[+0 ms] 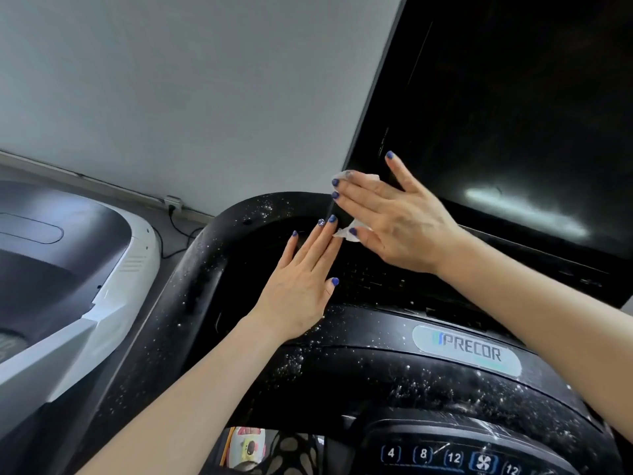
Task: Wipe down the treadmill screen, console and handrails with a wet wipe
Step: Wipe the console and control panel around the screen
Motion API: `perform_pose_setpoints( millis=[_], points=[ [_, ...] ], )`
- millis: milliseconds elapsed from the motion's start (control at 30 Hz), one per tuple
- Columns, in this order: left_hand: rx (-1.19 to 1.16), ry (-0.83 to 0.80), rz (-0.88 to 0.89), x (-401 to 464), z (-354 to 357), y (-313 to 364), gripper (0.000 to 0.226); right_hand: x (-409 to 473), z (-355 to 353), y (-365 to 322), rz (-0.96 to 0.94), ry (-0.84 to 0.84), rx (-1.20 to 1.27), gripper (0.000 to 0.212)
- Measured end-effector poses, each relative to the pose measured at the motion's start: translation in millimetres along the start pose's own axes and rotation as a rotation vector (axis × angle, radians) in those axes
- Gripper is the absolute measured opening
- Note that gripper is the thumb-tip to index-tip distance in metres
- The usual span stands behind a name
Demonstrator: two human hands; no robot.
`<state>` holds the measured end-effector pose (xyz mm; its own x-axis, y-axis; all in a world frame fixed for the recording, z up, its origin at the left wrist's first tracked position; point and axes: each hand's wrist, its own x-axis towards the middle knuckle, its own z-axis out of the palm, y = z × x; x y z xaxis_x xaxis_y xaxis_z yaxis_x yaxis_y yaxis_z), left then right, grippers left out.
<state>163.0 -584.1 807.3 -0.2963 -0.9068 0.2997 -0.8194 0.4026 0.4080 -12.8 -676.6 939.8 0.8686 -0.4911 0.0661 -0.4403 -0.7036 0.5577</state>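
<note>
Treadmill screen (513,132) is big, black and shiny, and it fills the top right of the head view. A pale streak of light shows low on the glass. The right hand (394,217) lies flat with straight fingers on the screen's lower left corner. It presses a white wet wipe (356,176) against the glass. Bits of the wipe peek out above the fingers and below them, by the thumb.

The left hand (301,286) is flat too, fingers straight and close together, holding nothing. It rests on the black console (376,371) just below the screen, and its fingertips come very near the right hand.

The console is dotted with lots of tiny white specks and drops. A pale badge (467,351) on it says PRECOR. Lower down sits a row of lit buttons (452,457) with numbers and a fan sign. A thick black handrail (212,252) curves around the left side of the console, and it is speckled as well.

Behind all this stands a plain grey wall (171,80). A white and black machine (68,269) sits on the left, near a thin black cable (178,234) on the floor.
</note>
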Motion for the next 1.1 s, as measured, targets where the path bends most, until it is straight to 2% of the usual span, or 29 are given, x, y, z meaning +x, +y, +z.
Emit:
perform_pose_setpoints(
  millis=[200,300,467,600,667,833,1000,1100],
  points=[
    [0.06,0.001,-0.062,-14.4,-17.5,-28.0,0.066,12.6,-1.7,18.1,0.146,0.283,0.064,0.039],
    [0.098,0.007,-0.108,-21.0,-26.7,-50.8,0.067,11.3,9.4,0.8,0.133,0.318,0.085,0.037],
    [0.15,-0.006,-0.175,-34.1,-38.8,-81.2,0.07,2.5,23.2,-19.6,-0.052,0.276,0.067,0.032],
    [0.161,0.002,-0.228,-43.3,-44.9,-96.2,0.069,9.9,10.7,-6.8,0.119,0.265,0.072,0.039],
    [0.158,-0.009,-0.25,-47.6,-45.0,-101.3,0.068,7.1,7.7,-17.7,0.168,0.199,0.071,0.047],
    [0.138,-0.084,-0.306,-58.4,-41.8,-110.2,0.07,-10.1,16.1,-47.2,0.0,-0.041,0.014,0.068],
    [0.16,-0.114,-0.323,-66.9,-37.2,-114.5,0.07,-18.9,16.0,-42.7,-0.151,-0.159,-0.098,0.073],
    [0.217,-0.108,-0.308,-67.2,-35.1,-114.2,0.067,-7.7,18.9,-51.5,-0.143,-0.168,-0.125,0.074]
  ],
)
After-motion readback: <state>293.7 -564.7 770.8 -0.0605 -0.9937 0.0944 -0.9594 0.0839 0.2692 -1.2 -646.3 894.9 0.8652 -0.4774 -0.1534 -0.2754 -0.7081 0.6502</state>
